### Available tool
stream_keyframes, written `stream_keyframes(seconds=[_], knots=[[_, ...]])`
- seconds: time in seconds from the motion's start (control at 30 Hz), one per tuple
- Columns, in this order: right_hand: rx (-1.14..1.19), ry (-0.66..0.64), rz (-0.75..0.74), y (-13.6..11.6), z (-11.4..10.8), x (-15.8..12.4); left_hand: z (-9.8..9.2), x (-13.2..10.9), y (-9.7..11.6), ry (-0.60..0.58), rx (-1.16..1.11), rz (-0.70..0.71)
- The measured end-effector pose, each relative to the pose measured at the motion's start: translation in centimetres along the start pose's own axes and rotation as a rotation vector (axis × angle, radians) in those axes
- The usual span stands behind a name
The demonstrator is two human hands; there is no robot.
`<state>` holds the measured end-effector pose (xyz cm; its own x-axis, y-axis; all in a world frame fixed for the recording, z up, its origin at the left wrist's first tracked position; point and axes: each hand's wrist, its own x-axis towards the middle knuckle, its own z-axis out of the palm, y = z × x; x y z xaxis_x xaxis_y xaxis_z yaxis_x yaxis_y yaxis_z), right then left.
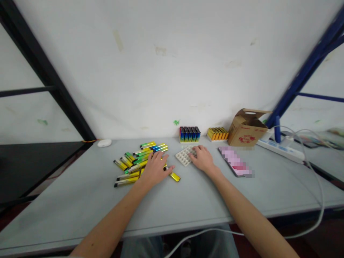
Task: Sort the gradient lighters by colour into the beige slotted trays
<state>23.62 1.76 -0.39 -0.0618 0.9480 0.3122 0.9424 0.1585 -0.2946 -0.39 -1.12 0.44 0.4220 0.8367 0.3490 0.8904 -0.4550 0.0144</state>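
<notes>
A pile of several slim yellow and green lighters (pixel 137 159) lies on the grey table (pixel 80 200). My left hand (pixel 156 168) rests palm down on the pile's right side, fingers spread over the lighters, with one yellow lighter (pixel 174 176) beside the thumb. My right hand (pixel 202 157) lies on the right end of a white gridded tray (pixel 183 156), fingers curled over its edge. What lies under either palm is hidden.
Against the wall stand a tray of blue lighters (pixel 189 134), a tray of orange lighters (pixel 217 133) and an open cardboard box (pixel 247 129). A phone (pixel 235 163) lies right of the tray. A power strip (pixel 281 148) with cables is far right, a white object (pixel 104 143) back left.
</notes>
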Motion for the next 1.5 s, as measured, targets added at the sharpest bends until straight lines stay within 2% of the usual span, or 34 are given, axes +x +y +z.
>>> stream_keyframes(seconds=[0.1, 0.2, 0.33, 0.43, 0.6, 0.8, 0.9, 1.1, 1.27, 1.4, 1.5], knots=[[0.029, 0.044, -0.025, 0.1, -0.2, 0.1, 0.0, 0.1, 0.1, 0.025, -0.033, 0.043], [0.179, 0.088, -0.211, -0.4, -0.8, -0.1, -0.2, 0.4, -0.9, 0.069, -0.072, 0.036], [0.353, -0.028, -0.581, -2.5, -1.5, -1.3, -0.1, 0.8, -3.1, 0.129, -0.096, -0.032], [0.342, -0.103, -0.649, -4.0, -1.3, -2.2, 0.0, 0.9, -4.6, 0.153, -0.083, -0.076], [0.333, -0.178, -0.676, -4.4, -1.2, -2.5, 0.3, 0.8, -5.1, 0.091, -0.052, -0.103], [0.329, -0.198, -0.73, -4.5, -1.7, -2.5, 0.5, 0.6, -4.9, -0.007, -0.073, -0.119], [0.338, -0.151, -0.742, -5.4, -0.8, -2.9, 0.5, 0.7, -4.9, -0.004, -0.083, -0.116], [0.314, 0.013, -0.572, -6.5, 1.5, -3.1, 0.4, 1.1, -5.0, 0.04, -0.157, -0.078], [0.337, 0.06, -0.516, -4.7, 1.0, -2.1, 0.2, 1.1, -5.0, 0.073, -0.201, -0.069], [0.311, -0.017, -0.453, -2.6, 0.2, -1.1, -0.1, 0.9, -4.8, 0.006, -0.186, -0.029], [0.281, -0.056, -0.442, -2.0, -0.1, -0.8, -0.1, 0.9, -4.7, -0.004, -0.17, -0.014]])
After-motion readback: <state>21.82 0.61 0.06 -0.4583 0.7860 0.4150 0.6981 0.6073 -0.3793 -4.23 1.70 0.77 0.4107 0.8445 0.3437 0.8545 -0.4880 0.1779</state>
